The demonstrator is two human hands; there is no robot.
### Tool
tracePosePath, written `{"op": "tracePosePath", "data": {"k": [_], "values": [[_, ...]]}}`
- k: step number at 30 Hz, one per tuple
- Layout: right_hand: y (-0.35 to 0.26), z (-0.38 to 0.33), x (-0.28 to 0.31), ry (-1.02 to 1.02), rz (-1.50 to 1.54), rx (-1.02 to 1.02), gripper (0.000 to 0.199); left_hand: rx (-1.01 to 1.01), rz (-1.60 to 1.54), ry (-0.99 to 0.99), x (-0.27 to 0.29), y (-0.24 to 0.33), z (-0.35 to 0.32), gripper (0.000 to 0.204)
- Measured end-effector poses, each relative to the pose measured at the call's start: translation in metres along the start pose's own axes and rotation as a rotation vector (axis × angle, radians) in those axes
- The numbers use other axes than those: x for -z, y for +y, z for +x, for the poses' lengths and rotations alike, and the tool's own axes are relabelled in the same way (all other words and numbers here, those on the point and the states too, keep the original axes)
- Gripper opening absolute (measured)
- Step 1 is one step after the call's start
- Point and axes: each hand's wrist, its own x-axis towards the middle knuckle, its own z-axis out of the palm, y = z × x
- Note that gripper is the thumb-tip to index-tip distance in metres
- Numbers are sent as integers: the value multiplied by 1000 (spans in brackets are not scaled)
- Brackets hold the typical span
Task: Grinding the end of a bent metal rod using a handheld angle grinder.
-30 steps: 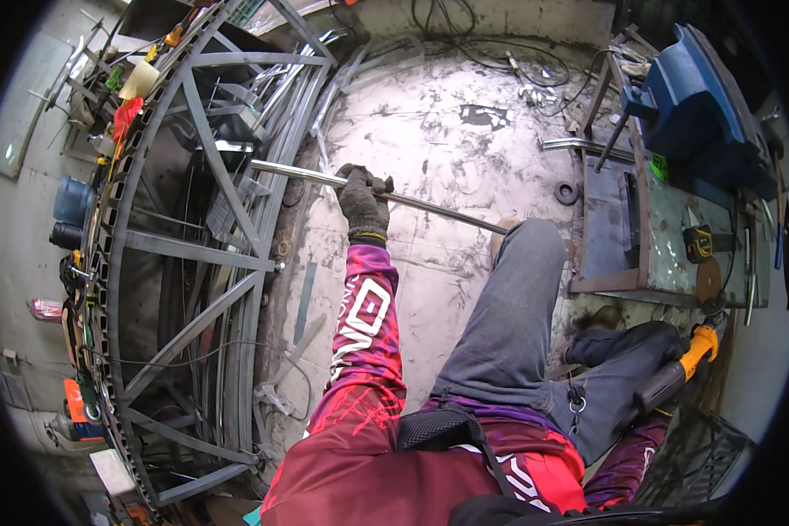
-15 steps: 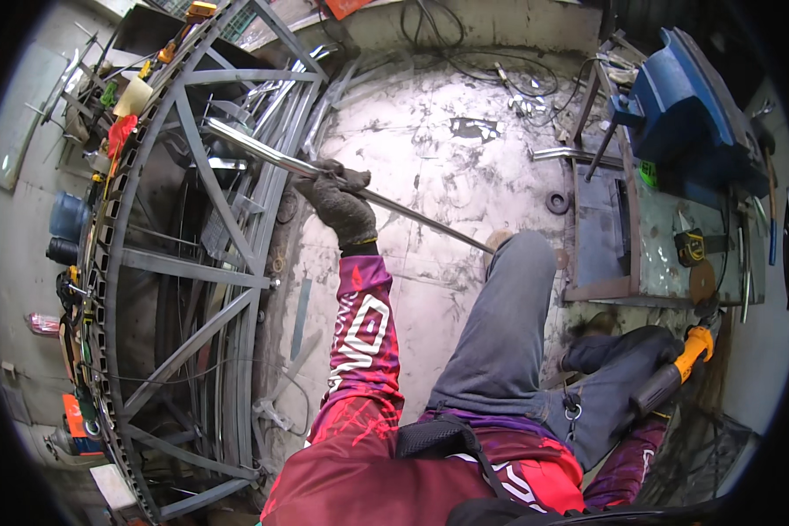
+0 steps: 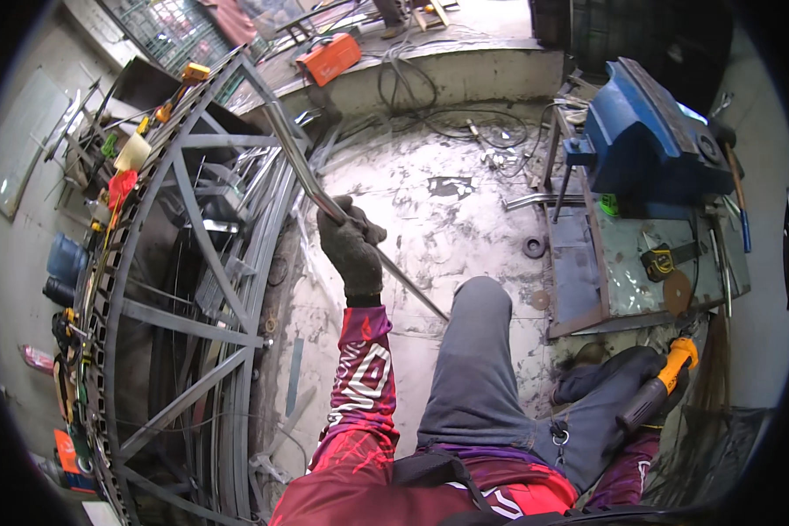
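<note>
In a dark work glove, my left hand (image 3: pixel 352 250) is closed around a long shiny metal tube (image 3: pixel 291 151). The tube slants from the steel rack at the far left down toward my bent knee (image 3: pixel 482 307); its lower end meets the knee's outline, so contact there cannot be made out. Low on the right, my gloved right hand (image 3: pixel 675 396) is wrapped round a yellow-and-black angle grinder (image 3: pixel 647 401), mostly hidden behind the tool. The grinder lies across my right thigh, its yellow head toward the workbench.
A grey steel rack (image 3: pixel 197 329) with metal lengths fills the left. On the right, a blue bench vise (image 3: pixel 644 131) sits on a metal workbench (image 3: pixel 636 294) holding a tape measure (image 3: pixel 659 263) and a brown disc (image 3: pixel 676 292). An orange box (image 3: pixel 329 58) stands on the far ledge.
The tube has swung to a steeper slant, its far end moving away and rightward in my left hand. My view has lifted, showing more of the far ledge. The grinder stays in my right hand.
</note>
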Motion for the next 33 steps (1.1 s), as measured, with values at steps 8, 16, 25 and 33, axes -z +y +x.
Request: {"op": "tracePosePath", "data": {"k": [8,16,25,33], "values": [[11,-53,65,-96,138,87,28,0,34,-36,21,34,-9,40],[27,-74,47,-169,163,110,26,24,141,-137,24,0,-20,50],[36,-40,57,-235,212,123,25,-9,313,-53,55,-70,-25,40],[62,-4,79,-278,274,172,23,-8,494,161,68,-99,-45,37]]}}
